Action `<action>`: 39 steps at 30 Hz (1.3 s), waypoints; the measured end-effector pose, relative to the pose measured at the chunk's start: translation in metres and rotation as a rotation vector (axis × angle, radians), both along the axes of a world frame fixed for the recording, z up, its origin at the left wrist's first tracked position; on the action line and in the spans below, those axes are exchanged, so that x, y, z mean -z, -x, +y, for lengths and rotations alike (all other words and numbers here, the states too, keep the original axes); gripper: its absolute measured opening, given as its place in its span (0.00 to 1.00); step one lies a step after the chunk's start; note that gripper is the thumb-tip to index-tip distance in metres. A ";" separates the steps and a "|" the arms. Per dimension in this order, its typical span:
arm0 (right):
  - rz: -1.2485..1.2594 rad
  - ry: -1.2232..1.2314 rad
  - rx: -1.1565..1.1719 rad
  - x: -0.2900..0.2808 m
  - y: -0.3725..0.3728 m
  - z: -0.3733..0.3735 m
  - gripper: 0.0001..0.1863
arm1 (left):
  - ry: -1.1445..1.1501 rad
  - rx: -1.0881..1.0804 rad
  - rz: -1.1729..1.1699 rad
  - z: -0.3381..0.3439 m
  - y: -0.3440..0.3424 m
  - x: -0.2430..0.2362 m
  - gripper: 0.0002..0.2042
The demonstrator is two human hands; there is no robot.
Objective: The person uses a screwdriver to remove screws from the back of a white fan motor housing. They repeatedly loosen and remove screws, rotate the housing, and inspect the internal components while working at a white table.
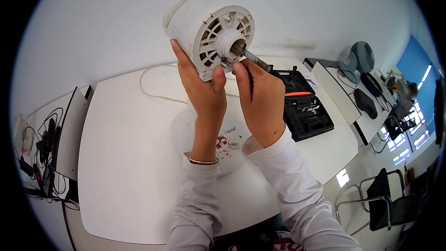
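Note:
A white cylindrical fan motor housing [186, 23] with a vented round front is raised above the table, tilted toward me, a metal shaft [255, 60] sticking out of its hub. My left hand [200, 93] grips it from the left and below. My right hand [260, 97] is closed just below the shaft, thumb raised at the housing's lower front; what its fingers hold is partly hidden. Beneath my hands a round white plastic base [232, 155] with printed decoration lies on the white table [121, 167]. A black tool case [306, 128] lies open to the right.
A cord [148, 94] lies behind my hands. Side desks hold tangled dark cables [44, 158] at left and a grey desk fan [360, 56] at right. A person [402, 102] sits farther right. A black chair [378, 200] stands at lower right. A wall [297, 14] rises behind the table.

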State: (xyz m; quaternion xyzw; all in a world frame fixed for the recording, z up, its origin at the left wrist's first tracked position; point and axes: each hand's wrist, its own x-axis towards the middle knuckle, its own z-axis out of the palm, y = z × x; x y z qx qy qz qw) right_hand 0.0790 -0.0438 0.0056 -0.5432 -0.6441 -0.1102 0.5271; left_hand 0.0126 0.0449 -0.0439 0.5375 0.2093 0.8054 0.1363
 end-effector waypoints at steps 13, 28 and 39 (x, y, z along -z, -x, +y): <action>-0.296 -0.071 0.064 0.002 -0.008 -0.005 0.08 | -0.004 -0.006 0.030 0.002 -0.001 0.002 0.45; -0.155 -0.082 0.022 0.007 -0.006 0.007 0.10 | 0.093 0.083 0.061 0.003 0.008 0.005 0.49; -0.131 -0.164 0.074 0.008 0.002 0.007 0.07 | 0.124 0.106 0.058 0.001 0.008 0.007 0.47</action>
